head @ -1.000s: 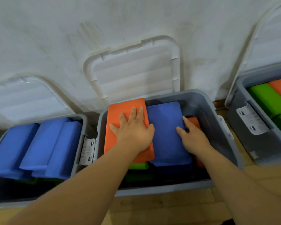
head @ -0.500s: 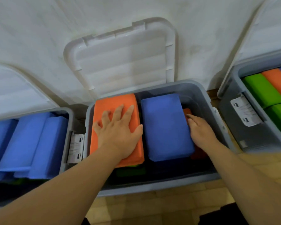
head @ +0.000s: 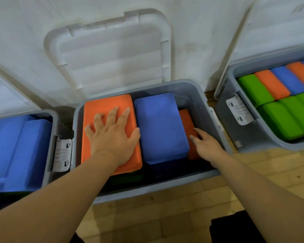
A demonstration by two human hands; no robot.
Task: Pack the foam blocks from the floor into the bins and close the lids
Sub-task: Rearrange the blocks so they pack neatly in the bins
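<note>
A grey middle bin (head: pixel 219 137) stands against the wall with its white lid (head: pixel 111 55) raised. Inside lie a large orange foam block (head: pixel 104 104) on the left, a blue foam block (head: pixel 161 125) in the middle and a smaller orange block (head: pixel 187 120) lower at the right. My left hand (head: pixel 112 135) presses flat with spread fingers on the large orange block. My right hand (head: pixel 206 146) rests with straight fingers on the small orange block beside the blue one. Green blocks show dimly under the top layer.
A left bin (head: pixel 51 123) holds blue blocks and a right bin (head: pixel 235 120) holds green, orange and blue blocks; both have raised lids. Wooden floor (head: pixel 165 216) runs in front. A dark object (head: pixel 235 228) sits at the bottom right.
My right hand slid off the blue block's right side and down onto the small orange block. My left hand stayed pressed on the large orange block. The view shifted slightly.
</note>
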